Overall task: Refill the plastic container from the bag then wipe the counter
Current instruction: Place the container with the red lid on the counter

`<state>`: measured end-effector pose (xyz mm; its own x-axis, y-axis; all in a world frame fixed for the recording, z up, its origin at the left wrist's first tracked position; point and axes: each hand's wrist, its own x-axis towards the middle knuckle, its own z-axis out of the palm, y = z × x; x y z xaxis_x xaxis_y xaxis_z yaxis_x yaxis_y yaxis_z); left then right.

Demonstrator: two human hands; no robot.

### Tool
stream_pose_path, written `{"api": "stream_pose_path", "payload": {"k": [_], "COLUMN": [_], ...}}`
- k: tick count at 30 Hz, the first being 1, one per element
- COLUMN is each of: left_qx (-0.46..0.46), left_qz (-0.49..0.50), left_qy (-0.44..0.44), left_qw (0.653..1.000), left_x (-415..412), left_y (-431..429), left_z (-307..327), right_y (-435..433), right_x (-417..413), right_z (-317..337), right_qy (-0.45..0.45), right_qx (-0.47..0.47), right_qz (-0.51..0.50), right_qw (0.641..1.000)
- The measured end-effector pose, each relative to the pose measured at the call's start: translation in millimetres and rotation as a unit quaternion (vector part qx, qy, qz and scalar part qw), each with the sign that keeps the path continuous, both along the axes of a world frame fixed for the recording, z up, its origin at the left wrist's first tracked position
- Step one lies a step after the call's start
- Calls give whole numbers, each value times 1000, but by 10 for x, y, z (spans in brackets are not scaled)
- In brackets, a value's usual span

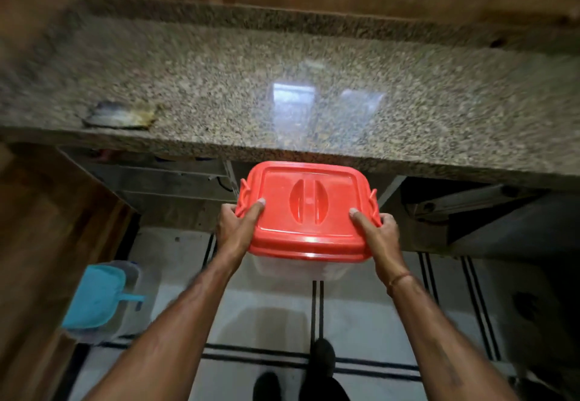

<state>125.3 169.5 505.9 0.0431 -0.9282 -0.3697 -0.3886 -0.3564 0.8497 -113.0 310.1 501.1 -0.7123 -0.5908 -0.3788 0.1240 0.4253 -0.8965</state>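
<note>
Left grip and right grip: each curled round a short end of the plastic container, thumb on the red lid; item held in the air just off the table's front edge, over the floor. Handling, judged: rigid, smooth-walled, probably light if near empty; best taken at both ends under the lid rim. Not made out: contents, bag, and a blurred rag-like item at the table's front left edge.
</note>
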Motion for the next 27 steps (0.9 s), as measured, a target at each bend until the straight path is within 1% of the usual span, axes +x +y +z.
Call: {"api": "stream_pose_path", "payload": {"k": [5, 9, 12, 16, 19, 23, 27], "left_qx": [-57, -92, -137, -157, -154, -142, -117], "left_qz": [-16, -49, -60, -58, -63, -65, -71], "left_qy": [41, 80, 74, 83, 82, 56, 41], "left_qw": [997, 991, 986, 982, 983, 986, 990], "left_x": [-66, -307, -633, -1263, -1911, -2589, -3066], "left_y": [-186, -431, -643, -994, -1338, -1754, -2046], "left_z": [924, 1561, 1945, 2130, 2137, 2030, 1881], "right_y": [-17, -190, -406, -776, -1146, -1618, -1974], "right_x": [-60, -312, -647, -1261, -1892, -2592, -3115], "right_z": [966, 1578, 1887, 2057, 2090, 1990, 1902], "right_qy": [61, 75, 97, 99, 90, 92, 87], "right_qx": [-38, -85, -107, -126, -149, -124, -94], "right_qz": [-25, -43, -57, -68, -60, -47, -17], "right_qw": [997, 993, 988, 985, 983, 987, 992]}}
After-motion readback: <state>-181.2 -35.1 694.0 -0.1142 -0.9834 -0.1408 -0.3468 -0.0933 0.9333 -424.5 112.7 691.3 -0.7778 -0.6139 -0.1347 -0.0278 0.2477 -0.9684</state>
